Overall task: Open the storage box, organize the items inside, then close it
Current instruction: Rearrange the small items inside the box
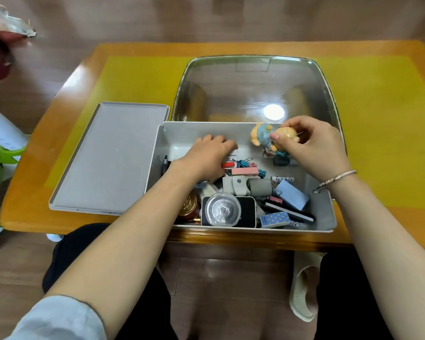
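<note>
The grey storage box (325, 217) stands open at the table's front edge, its grey lid (108, 158) lying upside down on the table to its left. Several small items fill the box: binder clips, a pink stapler (245, 171), a blue pad (292, 194), a black device with a round clear cap (222, 212), a gold tin (190, 204). My left hand (209, 155) reaches into the box's far left part, palm down, fingers bent over small items. My right hand (314, 143) pinches a small pig figurine in blue clothes (265, 137) above the box's far right corner.
A clear plastic bin (253, 87) stands on the yellow mat (138, 79) just behind the box. The wooden table (35, 182) ends close to my knees. A white and green object is at the left edge, and a slipper lies on the floor below.
</note>
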Demonstrator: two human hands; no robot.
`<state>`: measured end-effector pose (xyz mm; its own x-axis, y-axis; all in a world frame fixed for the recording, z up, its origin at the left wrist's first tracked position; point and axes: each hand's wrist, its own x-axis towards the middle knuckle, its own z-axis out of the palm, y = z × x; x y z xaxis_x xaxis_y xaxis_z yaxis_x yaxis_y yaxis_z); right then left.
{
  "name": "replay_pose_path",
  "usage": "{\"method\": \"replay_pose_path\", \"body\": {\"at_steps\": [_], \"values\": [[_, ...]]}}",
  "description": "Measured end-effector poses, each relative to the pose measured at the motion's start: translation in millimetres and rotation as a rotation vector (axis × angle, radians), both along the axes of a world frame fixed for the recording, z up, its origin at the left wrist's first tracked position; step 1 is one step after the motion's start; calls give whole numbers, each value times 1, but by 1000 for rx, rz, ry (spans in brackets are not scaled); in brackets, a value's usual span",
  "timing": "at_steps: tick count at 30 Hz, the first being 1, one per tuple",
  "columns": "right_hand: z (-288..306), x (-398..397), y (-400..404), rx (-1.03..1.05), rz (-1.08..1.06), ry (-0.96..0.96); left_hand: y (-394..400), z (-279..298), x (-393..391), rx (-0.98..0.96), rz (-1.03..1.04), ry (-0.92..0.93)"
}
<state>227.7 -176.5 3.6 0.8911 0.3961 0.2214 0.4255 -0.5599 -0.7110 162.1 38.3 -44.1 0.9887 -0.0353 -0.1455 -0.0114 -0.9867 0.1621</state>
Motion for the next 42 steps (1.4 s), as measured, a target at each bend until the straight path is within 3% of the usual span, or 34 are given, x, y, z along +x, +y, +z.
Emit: {"method": "replay_pose_path", "body": {"at_steps": [2,8,10,17,20,23,27,34,42], "values": [[1,1,-1,15,14,-3,2,5,-3,-7,14,-19],[4,4,-7,77,14,-7,18,53,-25,-344,69,-28],[4,5,-9,93,12,-4,28,67,-38,-374,100,4],[3,4,-8,115,30,-4,35,88,-61,-270,245,545],[4,4,-9,118,30,-12,25,83,-53,-226,291,321],[5,5,-9,128,27,-16,6,72,-40,-296,176,106],[6,5,-8,125,28,-7,-16,50,-16,-253,16,201],[6,2,-7,99,40,-14,-32,22,12,-98,-16,432],[10,-4,-3,61,63,-14,-33,29,5,-132,-4,494]]}}
